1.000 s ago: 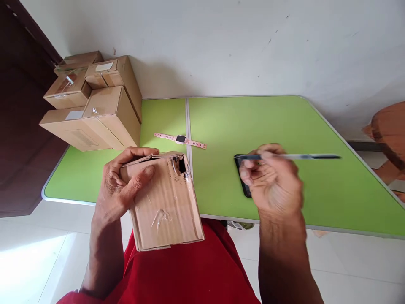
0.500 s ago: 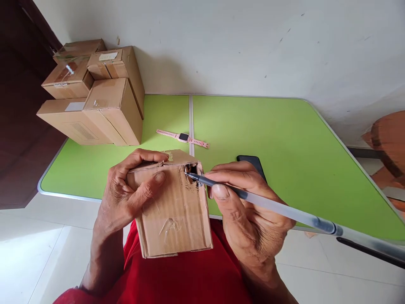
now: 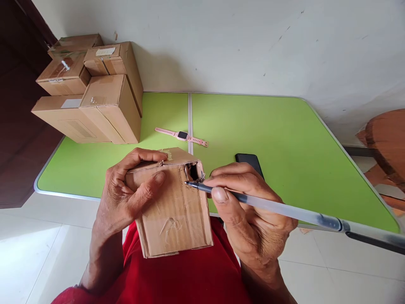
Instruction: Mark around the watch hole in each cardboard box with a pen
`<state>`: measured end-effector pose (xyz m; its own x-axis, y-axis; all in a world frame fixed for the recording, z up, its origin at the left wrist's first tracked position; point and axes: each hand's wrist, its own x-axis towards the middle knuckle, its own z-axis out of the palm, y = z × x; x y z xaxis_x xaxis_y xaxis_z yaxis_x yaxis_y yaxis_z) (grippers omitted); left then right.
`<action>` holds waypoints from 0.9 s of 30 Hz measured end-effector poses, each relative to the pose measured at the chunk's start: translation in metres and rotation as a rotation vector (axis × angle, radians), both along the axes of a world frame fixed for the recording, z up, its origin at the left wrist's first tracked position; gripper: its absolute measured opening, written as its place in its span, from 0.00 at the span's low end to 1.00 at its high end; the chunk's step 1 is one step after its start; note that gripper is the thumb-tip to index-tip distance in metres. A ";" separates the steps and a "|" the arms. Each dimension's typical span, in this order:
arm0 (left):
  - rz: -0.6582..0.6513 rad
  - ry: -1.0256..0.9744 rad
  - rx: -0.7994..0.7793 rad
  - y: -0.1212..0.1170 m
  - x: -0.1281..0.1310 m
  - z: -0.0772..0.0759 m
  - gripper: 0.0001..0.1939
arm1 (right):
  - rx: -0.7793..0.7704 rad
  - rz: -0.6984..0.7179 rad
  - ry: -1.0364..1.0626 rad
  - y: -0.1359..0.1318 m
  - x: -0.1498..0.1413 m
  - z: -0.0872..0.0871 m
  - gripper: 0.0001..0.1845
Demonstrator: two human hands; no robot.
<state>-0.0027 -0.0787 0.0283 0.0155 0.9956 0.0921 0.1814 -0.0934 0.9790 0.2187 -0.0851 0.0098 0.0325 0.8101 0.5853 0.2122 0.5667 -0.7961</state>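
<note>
My left hand (image 3: 126, 194) is wrapped round a small taped cardboard box (image 3: 175, 211), held over my lap at the near edge of the green table (image 3: 284, 135). The box has a torn hole (image 3: 192, 171) at its upper right corner. My right hand (image 3: 249, 207) pinches a clear pen (image 3: 284, 211) whose dark tip touches the box just below the hole. The pen's body runs off to the lower right.
A pink smartwatch (image 3: 182, 136) lies flat near the table's middle seam. A black phone (image 3: 249, 162) lies behind my right hand. Several stacked cardboard boxes (image 3: 91, 93) stand at the table's far left corner by the wall. Brown objects (image 3: 386, 143) sit off the right edge.
My right hand brought the pen from above the phone across to the box, and the tip has slid from inside the hole to just below it. The left hand kept its grip.
</note>
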 end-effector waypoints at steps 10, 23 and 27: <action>0.014 0.007 -0.010 -0.001 -0.002 0.001 0.10 | -0.052 -0.097 0.273 -0.001 0.012 -0.005 0.10; 0.247 0.153 -0.074 -0.007 0.012 0.017 0.15 | -0.880 -0.365 -0.802 0.045 0.067 -0.089 0.17; 0.270 0.155 -0.100 -0.006 0.014 0.019 0.16 | -1.025 -0.374 -0.877 0.051 0.055 -0.093 0.14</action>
<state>0.0112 -0.0848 0.0474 -0.2438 0.9698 0.0107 0.3343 0.0736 0.9396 0.2739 -0.0342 -0.0837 0.2751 0.9093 -0.3122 0.8577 -0.3789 -0.3476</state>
